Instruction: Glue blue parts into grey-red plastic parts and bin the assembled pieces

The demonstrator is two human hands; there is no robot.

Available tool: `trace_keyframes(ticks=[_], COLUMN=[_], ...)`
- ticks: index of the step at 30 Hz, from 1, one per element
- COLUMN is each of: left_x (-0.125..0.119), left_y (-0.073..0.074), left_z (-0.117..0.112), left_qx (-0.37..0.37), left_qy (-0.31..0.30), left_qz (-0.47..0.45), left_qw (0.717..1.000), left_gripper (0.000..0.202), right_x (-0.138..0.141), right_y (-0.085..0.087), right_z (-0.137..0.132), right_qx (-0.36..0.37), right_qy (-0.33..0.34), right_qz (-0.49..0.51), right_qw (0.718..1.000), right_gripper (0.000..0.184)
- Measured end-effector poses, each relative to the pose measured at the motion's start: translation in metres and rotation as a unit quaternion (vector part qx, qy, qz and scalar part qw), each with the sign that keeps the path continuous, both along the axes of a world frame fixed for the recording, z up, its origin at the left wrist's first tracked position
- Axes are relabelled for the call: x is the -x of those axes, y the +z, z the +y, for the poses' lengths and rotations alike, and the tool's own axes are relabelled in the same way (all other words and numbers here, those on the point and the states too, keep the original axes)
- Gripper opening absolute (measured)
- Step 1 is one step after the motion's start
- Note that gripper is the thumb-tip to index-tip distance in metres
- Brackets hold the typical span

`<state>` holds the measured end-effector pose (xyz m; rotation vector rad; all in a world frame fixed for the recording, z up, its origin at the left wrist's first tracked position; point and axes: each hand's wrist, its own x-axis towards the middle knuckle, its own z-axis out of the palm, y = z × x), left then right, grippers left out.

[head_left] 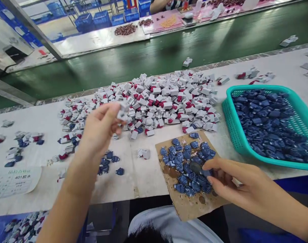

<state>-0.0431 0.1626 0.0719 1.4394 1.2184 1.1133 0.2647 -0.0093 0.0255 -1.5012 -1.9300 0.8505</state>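
My left hand [99,126] is closed in a pinch on a small white plastic part [123,112], raised in front of the big pile of white and dark red parts [166,98]. Low over a piece of cardboard [191,209], my right hand [235,184] pinches a blue plastic part [207,172], partly hidden by the fingers. Many ribbed blue parts [179,157] lie on the cardboard, which has wet, shiny patches. One white part [144,154] rests on the table between my hands. Loose blue parts [104,165] sit beside my left forearm.
A teal basket [228,125] full of dark blue parts stands at the right. A paper label [17,182] lies at the left, near small clusters of joined parts [14,157]. Beyond the table runs a green conveyor belt [164,55]. Someone's arm [159,5] shows across it.
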Motion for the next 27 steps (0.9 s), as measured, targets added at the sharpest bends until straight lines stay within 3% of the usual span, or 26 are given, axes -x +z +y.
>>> trace_keyframes(ticks=[4, 9, 15, 20, 27], left_x=[-0.017, -0.037, -0.05, -0.057, -0.06], left_y=[-0.015, -0.036, -0.048, -0.046, -0.038], left_z=[-0.069, -0.113, -0.136, -0.146, -0.144], left_qx=[0.123, 0.281, 0.378, 0.402, 0.404], left_qy=[-0.032, -0.008, -0.034, -0.014, -0.02], left_qz=[-0.088, -0.188, -0.273, -0.287, -0.34], left_qw=[0.988, 0.941, 0.884, 0.869, 0.849], left_gripper=[0.044, 0.053, 0.053, 0.053, 0.052], right_x=[0.005, 0.002, 0.012, 0.018, 0.022], right_y=[0.009, 0.006, 0.002, -0.004, -0.021], right_z=[0.002, 0.007, 0.01, 0.005, -0.005], right_qx=[0.032, 0.031, -0.06, -0.12, -0.224], right_qy=[-0.009, 0.001, 0.016, 0.002, -0.001], right_qz=[0.034, -0.005, -0.089, -0.103, -0.204], right_qw=[0.999, 1.0, 0.994, 0.987, 0.953], right_gripper=[0.019, 0.026, 0.03, 0.025, 0.021])
